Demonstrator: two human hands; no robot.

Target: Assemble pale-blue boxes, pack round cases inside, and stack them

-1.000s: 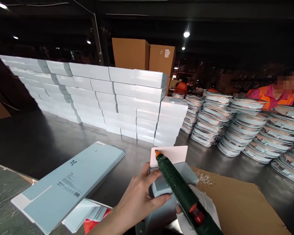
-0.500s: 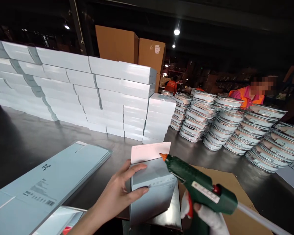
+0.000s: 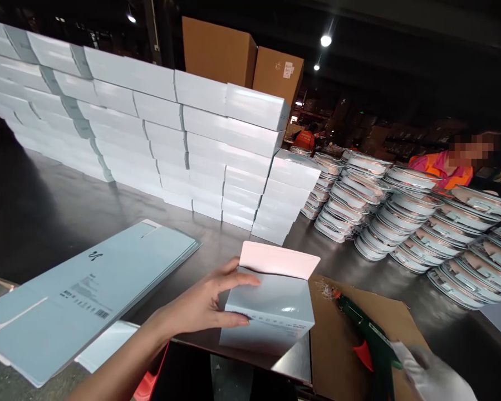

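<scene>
My bare left hand (image 3: 211, 301) grips a pale blue box (image 3: 271, 298) from its left side, thumb on the near face and fingers over the top. The box's white-lined flap (image 3: 278, 260) stands up at the far edge. To the right, a dark green glue gun (image 3: 369, 328) with an orange nozzle and red trigger rests on a cardboard sheet (image 3: 332, 340). My right hand (image 3: 434, 370), in a white glove, is at the gun's rear end, fingers stretched out and off the trigger. It is somewhat blurred.
Flat pale blue cartons (image 3: 121, 267) lie stacked on the metal table's left. Behind stands a wall of closed white boxes (image 3: 158, 122), with brown cartons (image 3: 219, 50) beyond. Stacked lidded containers (image 3: 404, 223) fill the right side. A person in an orange vest (image 3: 440, 167) is behind them.
The glue gun has moved from the box flap down to the right onto the cardboard, and my right hand has loosened from its handle. My left hand still holds the box, now tilted differently.
</scene>
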